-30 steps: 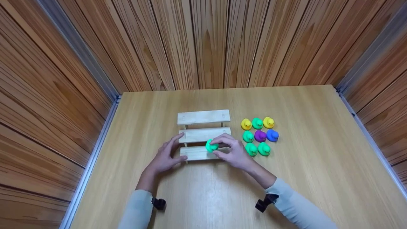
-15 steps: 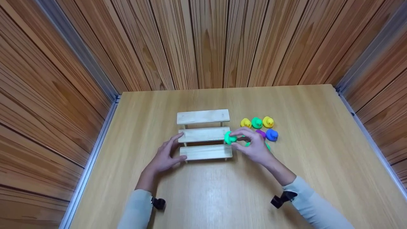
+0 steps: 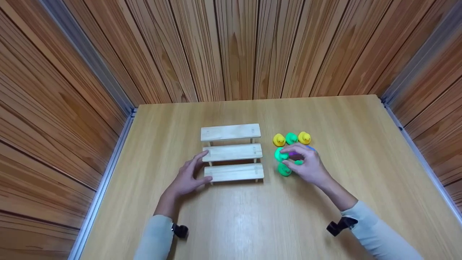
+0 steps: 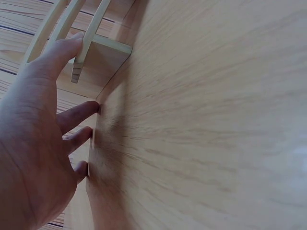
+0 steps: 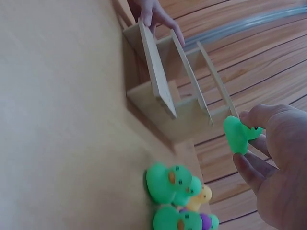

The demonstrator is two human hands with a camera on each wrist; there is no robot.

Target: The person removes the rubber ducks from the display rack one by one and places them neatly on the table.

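My right hand (image 3: 308, 168) pinches a green rubber duck (image 5: 235, 134) between thumb and fingers. It holds the duck in the air, over the left side of the duck group in the head view. My left hand (image 3: 187, 178) is at the left end of a pale wooden three-step stand (image 3: 234, 172). Its thumb touches the lowest plank and a finger reaches the middle plank's end. The left wrist view has its other fingertips (image 4: 91, 108) down on the table. No duck stands on the planks.
Right of the stand are more rubber ducks: two yellow, with a yellow duck (image 3: 304, 138) at the back, several green, with a green duck (image 5: 163, 184) near the front, a purple and a blue, partly hidden by my hand. Wooden walls (image 3: 234, 50) bound the table (image 3: 231, 220).
My right hand has moved right, away from the lowest and middle planks, carrying the green duck to the duck group. My left hand has stayed at the stand.
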